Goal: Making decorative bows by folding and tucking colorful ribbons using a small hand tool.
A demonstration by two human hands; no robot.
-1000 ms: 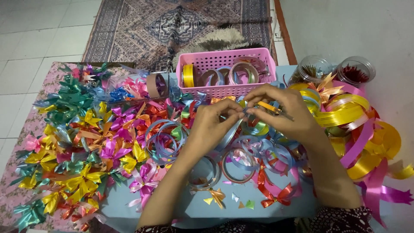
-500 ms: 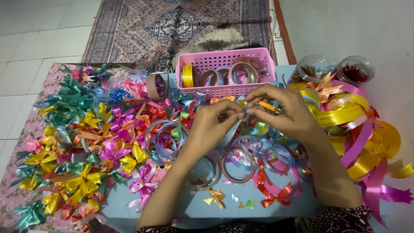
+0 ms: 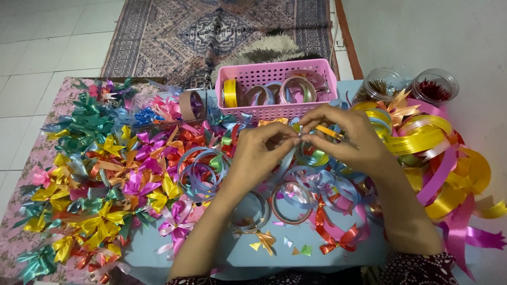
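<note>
My left hand [image 3: 262, 150] and my right hand [image 3: 346, 138] meet above the middle of the table, fingertips pinched together on a small piece of shiny ribbon [image 3: 299, 135]. My right hand also holds orange-handled scissors [image 3: 328, 132], which poke out between its fingers. Below my hands lie several loose ribbon spools [image 3: 288, 203] in blue, silver and pink. A finished red bow [image 3: 338, 240] and a small gold bow [image 3: 265, 241] rest near the front edge.
A pink plastic basket [image 3: 274, 111] with ribbon rolls stands behind my hands. A heap of coloured bows [image 3: 105, 174] fills the left side. Loose yellow and pink ribbon [image 3: 438, 158] piles up at the right, beside two clear jars [image 3: 406, 84]. A patterned rug [image 3: 222, 31] lies beyond.
Both hands stay together at the same spot; only the fingers shift slightly on the ribbon piece.
</note>
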